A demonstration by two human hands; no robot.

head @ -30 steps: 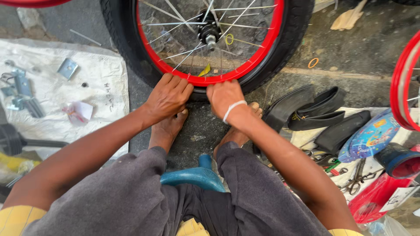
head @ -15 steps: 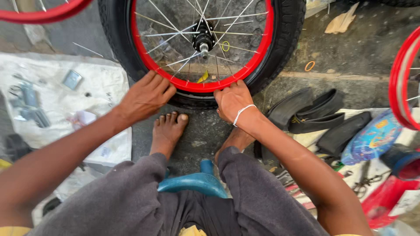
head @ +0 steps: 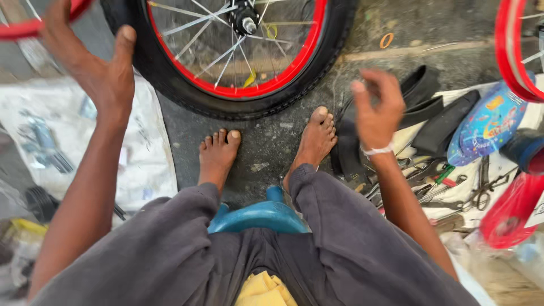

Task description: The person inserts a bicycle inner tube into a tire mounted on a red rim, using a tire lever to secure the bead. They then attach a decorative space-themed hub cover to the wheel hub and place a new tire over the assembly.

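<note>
Both hands have been lifted off the bicycle wheel (head: 238, 51); left hand (head: 93, 62) fingers spread wide, right hand (head: 377, 107) loosely curled, nothing held.

Dark, stained floor (head: 266, 141) | resting on it: red-rimmed wheel (head: 238, 62) with black tyre; two bare feet (head: 218, 156); white cloth (head: 141, 164) at left under small metal parts (head: 42, 141); black rubber strips (head: 430, 113) and hand tools (head: 453, 181) at right

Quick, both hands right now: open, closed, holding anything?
Left hand: open, raised off the wheel, holding nothing.
Right hand: fingers curled and blurred; cannot tell if it holds anything.
</note>
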